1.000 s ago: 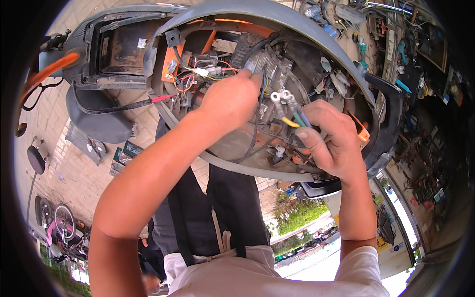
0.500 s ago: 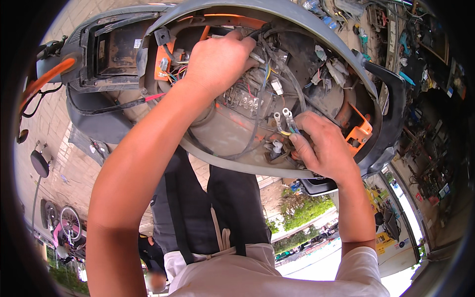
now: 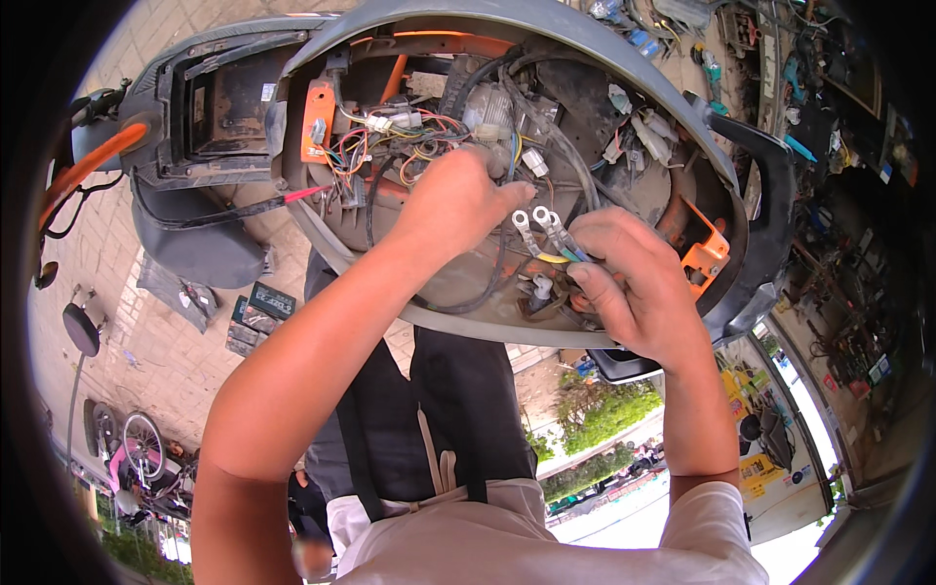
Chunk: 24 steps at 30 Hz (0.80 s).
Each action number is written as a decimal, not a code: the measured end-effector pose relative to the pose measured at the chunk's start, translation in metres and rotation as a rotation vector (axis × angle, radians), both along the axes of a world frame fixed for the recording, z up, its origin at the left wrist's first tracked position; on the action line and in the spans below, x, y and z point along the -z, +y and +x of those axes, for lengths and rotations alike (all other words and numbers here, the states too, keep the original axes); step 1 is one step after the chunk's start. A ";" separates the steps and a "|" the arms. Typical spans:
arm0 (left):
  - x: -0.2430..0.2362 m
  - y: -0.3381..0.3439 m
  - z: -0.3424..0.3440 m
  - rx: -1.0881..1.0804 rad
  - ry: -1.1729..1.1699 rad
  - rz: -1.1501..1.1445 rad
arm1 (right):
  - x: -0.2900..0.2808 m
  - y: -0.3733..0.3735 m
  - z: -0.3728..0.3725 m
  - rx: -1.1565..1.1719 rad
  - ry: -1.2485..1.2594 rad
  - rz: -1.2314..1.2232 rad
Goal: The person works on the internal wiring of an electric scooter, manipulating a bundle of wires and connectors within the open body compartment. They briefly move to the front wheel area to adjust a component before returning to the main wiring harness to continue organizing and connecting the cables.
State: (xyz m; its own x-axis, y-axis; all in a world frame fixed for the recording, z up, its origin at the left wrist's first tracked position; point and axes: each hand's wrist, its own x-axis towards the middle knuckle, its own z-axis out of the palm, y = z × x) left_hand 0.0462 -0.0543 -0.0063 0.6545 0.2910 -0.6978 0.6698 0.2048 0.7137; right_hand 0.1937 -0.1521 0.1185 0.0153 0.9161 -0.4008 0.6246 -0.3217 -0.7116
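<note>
My right hand (image 3: pixel 632 278) pinches a small bunch of wires whose metal ring terminals (image 3: pixel 546 220) point up and left; yellow, green and blue show near its fingertips. Left of them, my left hand (image 3: pixel 458 200) is over the wiring, thumb stretched right and other fingers curled under. What those fingers hold, if anything, is hidden. Both hands are inside the oval grey body shell (image 3: pixel 546 336) of a scooter. A white connector (image 3: pixel 534 163) hangs just beyond my left thumb. Behind it sits a silvery finned box (image 3: pixel 487 112). Tangled coloured wires (image 3: pixel 356 146) with plugs lie to the left.
An orange bracket (image 3: pixel 318 122) stands at the shell's left end, another orange bracket (image 3: pixel 707 255) at its right. Loose connectors (image 3: pixel 651 136) hang at the far right inside. Black boxes (image 3: pixel 263 310) rest on the paving at left. Tools and parts clutter the right side.
My left hand has drawn back from the far side of the shell toward me and right, uncovering the wires and finned box. The ring terminals have shifted slightly left; my right hand still holds their wires.
</note>
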 end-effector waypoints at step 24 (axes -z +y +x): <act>0.017 0.035 0.000 0.549 -0.205 0.765 | -0.003 0.004 0.013 0.495 0.038 -0.064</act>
